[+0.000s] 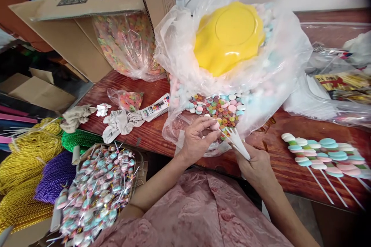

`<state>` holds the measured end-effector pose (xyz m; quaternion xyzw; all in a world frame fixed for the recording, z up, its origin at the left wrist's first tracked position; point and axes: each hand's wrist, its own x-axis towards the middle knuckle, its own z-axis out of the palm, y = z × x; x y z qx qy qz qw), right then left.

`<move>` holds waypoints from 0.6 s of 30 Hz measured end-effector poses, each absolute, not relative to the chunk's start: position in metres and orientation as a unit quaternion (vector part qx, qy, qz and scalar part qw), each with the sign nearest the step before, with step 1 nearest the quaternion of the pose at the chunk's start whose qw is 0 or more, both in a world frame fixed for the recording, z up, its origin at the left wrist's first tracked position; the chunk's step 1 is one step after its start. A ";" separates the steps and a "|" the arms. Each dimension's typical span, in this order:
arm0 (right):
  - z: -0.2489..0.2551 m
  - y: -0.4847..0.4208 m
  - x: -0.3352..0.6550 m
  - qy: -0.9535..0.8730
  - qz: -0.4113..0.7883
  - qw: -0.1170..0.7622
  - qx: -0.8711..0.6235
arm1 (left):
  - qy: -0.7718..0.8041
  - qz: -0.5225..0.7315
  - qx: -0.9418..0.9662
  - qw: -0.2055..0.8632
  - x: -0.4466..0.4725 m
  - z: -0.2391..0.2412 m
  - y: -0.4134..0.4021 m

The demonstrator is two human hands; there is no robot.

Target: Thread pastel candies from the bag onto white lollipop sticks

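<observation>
My left hand (198,141) pinches a small round pink candy (215,126) between thumb and fingertips, close to the tips of a fan of white sticks (240,146). Those sticks are gripped in my right hand (256,164), its fingers closed around their lower part. Just beyond both hands lies an open clear plastic bag (285,46) with pastel candy discs (232,108) and colourful gummy rings (213,105) at its mouth. A yellow scalloped dish (228,38) rests upside down on the bag. Whether a candy touches a stick tip, I cannot tell.
Candy skewers (327,156) lie on the red-brown table (269,144) at right, near bags of packaging (333,96). A cardboard box (95,0) holds a bag of gummy rings (127,42). Wrapped candy sticks (98,189) fill a basket at lower left, beside coils of gold cord (26,173).
</observation>
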<state>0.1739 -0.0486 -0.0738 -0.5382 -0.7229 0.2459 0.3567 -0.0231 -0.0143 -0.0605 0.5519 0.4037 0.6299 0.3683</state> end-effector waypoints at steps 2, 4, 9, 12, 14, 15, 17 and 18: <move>-0.071 -0.050 0.171 -0.731 0.245 0.357 -0.527 | 0.403 0.621 0.591 0.320 -0.025 -0.060 -0.013; -0.069 -0.054 0.167 -0.731 0.257 0.364 -0.517 | 0.399 0.610 0.626 0.277 -0.027 -0.060 -0.012; -0.069 -0.067 0.152 -0.681 0.321 0.409 -0.516 | 0.390 0.589 0.684 0.184 -0.031 -0.060 -0.014; -0.072 -0.071 0.146 -0.669 0.344 0.419 -0.508 | 0.381 0.570 0.715 0.140 -0.035 -0.060 -0.016; -0.073 -0.070 0.145 -0.669 0.351 0.417 -0.506 | 0.371 0.547 0.739 0.131 -0.038 -0.062 -0.016; -0.073 -0.069 0.146 -0.663 0.353 0.418 -0.510 | 0.368 0.537 0.747 0.135 -0.038 -0.064 -0.017; -0.073 -0.067 0.149 -0.640 0.355 0.430 -0.529 | 0.366 0.528 0.751 0.150 -0.038 -0.067 -0.018; -0.073 -0.066 0.150 -0.627 0.355 0.437 -0.538 | 0.367 0.530 0.748 0.158 -0.037 -0.069 -0.019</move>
